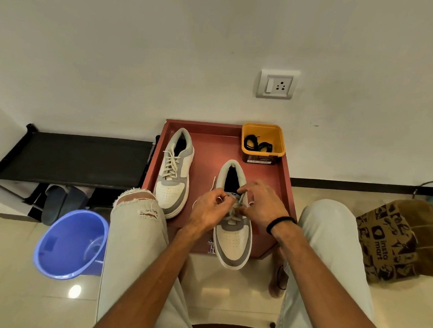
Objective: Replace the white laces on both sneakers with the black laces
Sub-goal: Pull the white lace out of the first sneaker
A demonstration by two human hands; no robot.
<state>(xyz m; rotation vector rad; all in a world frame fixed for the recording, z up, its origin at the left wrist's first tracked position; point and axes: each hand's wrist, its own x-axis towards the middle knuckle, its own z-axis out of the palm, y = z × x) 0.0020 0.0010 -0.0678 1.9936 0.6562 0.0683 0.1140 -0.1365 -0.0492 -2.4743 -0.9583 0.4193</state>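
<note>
My hands, left [209, 208] and right [262, 205], pinch the white lace [233, 209] over the near sneaker [233, 241]; beyond it, black laces [257, 144] wait for threading.

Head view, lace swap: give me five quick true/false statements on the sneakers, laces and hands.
1. Both hands, left hand and right hand, work at the near sneaker. True.
2. The far sneaker has no laces. False: its white laces are still threaded.
3. The black laces lie in the yellow tub. True.
4. The near sneaker's toe overhangs the red tray. True.
5. The blue bucket sits on the tray. False: on the floor.
</note>
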